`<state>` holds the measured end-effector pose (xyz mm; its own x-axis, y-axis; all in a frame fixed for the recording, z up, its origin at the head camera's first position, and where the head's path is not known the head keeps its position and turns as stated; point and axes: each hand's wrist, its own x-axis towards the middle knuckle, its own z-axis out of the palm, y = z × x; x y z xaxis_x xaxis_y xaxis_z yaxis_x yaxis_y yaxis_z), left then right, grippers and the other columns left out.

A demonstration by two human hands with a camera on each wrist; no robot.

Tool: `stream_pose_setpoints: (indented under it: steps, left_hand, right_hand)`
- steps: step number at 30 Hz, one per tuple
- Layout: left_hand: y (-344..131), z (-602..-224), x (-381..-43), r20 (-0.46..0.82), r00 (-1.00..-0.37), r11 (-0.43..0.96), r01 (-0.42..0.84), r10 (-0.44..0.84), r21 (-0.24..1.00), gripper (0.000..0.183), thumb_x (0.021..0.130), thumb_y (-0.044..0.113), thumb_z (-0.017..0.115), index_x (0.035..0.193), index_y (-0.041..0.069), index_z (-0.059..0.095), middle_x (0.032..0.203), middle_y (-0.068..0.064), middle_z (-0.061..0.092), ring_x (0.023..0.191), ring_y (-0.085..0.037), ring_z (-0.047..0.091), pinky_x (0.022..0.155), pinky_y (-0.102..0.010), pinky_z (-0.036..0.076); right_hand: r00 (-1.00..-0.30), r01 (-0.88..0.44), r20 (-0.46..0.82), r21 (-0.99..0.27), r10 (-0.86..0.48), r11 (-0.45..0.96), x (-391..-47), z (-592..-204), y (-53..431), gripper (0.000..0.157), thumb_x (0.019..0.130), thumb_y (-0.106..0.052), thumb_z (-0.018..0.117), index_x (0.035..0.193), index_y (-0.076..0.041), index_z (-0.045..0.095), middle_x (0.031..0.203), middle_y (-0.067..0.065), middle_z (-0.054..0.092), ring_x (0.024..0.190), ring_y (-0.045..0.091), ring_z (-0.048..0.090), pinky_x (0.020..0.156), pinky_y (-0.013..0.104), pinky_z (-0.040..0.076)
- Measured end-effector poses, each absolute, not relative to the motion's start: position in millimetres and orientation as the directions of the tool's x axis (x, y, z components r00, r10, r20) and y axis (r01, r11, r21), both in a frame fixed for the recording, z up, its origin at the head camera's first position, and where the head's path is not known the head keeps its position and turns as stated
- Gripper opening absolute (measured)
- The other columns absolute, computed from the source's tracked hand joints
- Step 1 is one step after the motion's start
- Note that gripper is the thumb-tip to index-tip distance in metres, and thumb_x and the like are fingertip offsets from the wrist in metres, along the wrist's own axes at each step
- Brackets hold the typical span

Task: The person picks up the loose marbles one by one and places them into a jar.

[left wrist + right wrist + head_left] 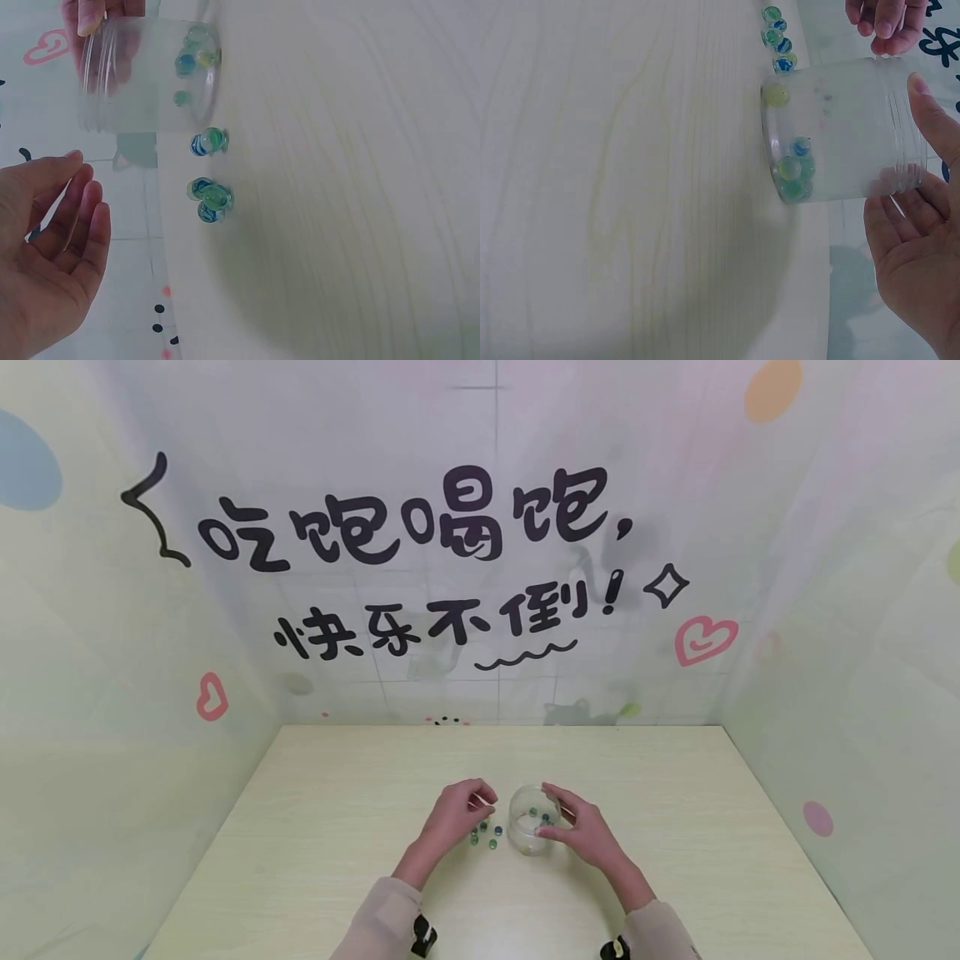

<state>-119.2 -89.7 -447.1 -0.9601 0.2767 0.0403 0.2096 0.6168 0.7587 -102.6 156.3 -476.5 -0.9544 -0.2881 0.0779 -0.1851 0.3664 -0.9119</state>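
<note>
A clear plastic jar (525,838) stands upright on the table with several glass marbles (795,178) at its bottom. My right hand (585,833) grips the jar near its rim, thumb on one side and fingers on the other, as the right wrist view shows (919,247). Left of the jar, several green and blue marbles (212,196) lie loose on the tabletop. Above them hovers my left hand (454,814), apart from the jar, its fingers loosely bent. In the left wrist view nothing shows between its thumb and fingertips (73,156).
The pale wood-grain table (315,827) meets a light printed backdrop (420,460) with black lettering at its far edge. Similar light walls (847,677) rise on the left and right sides. Dark wrist straps (423,937) show beneath both sleeves.
</note>
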Motion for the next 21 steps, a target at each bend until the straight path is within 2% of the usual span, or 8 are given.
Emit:
stream_pose_setpoints:
  steps: [14,21]
  left_hand:
    - [-103,-463,-119,-0.006,-0.966,0.632,0.163,0.257,0.757,0.008,0.090,0.009,0.072,0.097,0.011,0.069,0.093,-0.001,0.069,0.082,-0.010,0.062,0.070,-0.020,0.053]
    - [-109,-470,-118,-0.030,-0.966,0.645,0.149,0.257,0.750,0.009,0.089,0.006,0.071,0.097,0.009,0.069,0.093,-0.002,0.069,0.083,-0.011,0.063,0.072,-0.024,0.056]
  right_hand:
    - [-0.957,-0.183,0.086,-0.921,-0.278,0.344,-102,-473,154,0.068,0.083,-0.002,0.077,0.144,0.004,0.046,0.148,0.025,0.049,0.139,0.042,0.044,0.111,0.050,0.042]
    - [-0.955,-0.177,0.079,-0.925,-0.286,0.335,-103,-475,156,0.069,0.083,-0.007,0.079,0.144,0.001,0.047,0.148,0.023,0.049,0.140,0.041,0.044,0.112,0.048,0.042]
